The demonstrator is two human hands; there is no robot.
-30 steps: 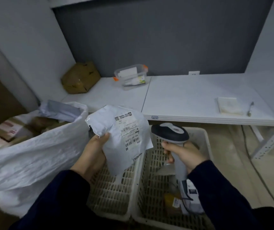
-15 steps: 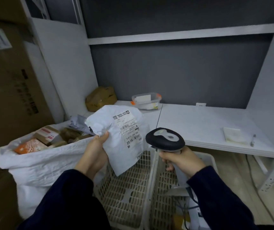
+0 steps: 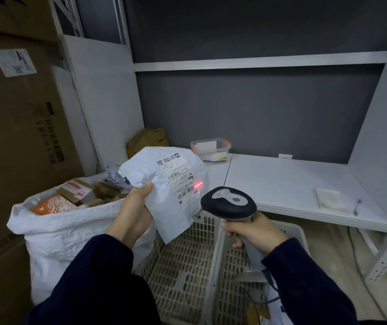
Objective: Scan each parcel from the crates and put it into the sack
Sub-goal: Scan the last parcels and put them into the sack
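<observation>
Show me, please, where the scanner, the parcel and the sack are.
scanner (image 3: 228, 204), head view, on its dark head.
parcel (image 3: 144, 171), head view, on the wrapper beside its label.
sack (image 3: 70, 233), head view, on its white front wall.

The left hand (image 3: 133, 213) held a white parcel (image 3: 164, 184) above the crates (image 3: 187, 266); the right hand (image 3: 255, 233) aimed a scanner (image 3: 228, 202), red light on the label.

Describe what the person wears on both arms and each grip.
Left sleeve and right sleeve: dark navy, long, plain, ending at the wrists. Left grip and right grip are bare hands; no gloves, rings or watch show.
</observation>
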